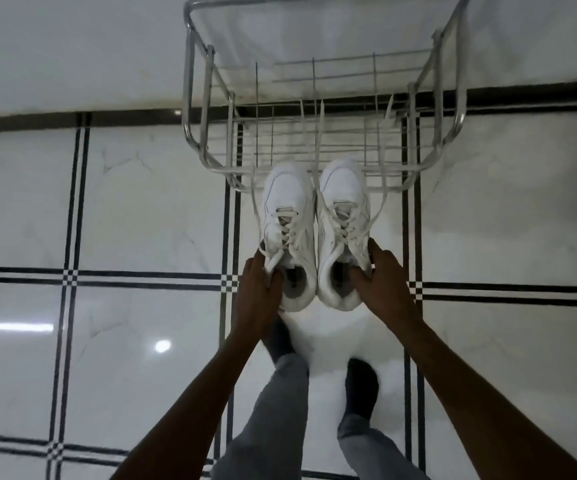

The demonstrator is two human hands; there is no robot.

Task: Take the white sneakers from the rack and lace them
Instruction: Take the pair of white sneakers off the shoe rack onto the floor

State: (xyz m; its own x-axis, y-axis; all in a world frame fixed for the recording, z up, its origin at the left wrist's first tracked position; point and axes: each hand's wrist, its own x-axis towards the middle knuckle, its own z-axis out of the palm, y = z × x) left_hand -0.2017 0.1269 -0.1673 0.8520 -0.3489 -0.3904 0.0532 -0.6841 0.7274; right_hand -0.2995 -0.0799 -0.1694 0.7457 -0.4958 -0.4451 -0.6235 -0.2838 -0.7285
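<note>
— Both hands are clamped, yes? Your left hand (257, 289) grips the collar of the left sneaker (289, 233), thumb inside the opening; your right hand (380, 282) pinches the collar of the right sneaker (344, 230) the same way.

— Where are they sitting?

— Side by side, touching, toes over the front edge of the wire shoe rack (315, 140), heels toward you. Loose laces (318, 147) trail across the wires.

— How will they handle?

— Probably light, padded collars soft, soles stiff. Hold at the heel collar; watch that those laces don't snag the rack.
</note>
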